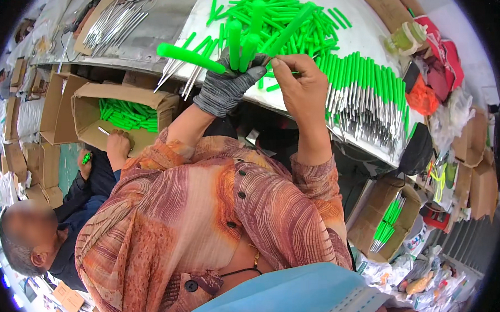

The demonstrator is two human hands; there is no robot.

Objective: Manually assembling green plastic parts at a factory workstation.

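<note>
My left hand, in a grey knit glove, is closed around several bright green tube-shaped handles that fan upward and to the left. Beside it, my bare right hand pinches thumb and forefinger together near the lower end of a slanting green handle. What lies between those fingertips is too small to make out. Behind both hands a heap of loose green handles covers part of the white tabletop. Thin metal rods stick out past the table edge left of my glove.
Metal rods with green handles lie in a dense row at right. Bare rods rest at upper left. Cardboard boxes hold green handles at left and finished rods at lower right. A co-worker sits at left. A bottle stands far right.
</note>
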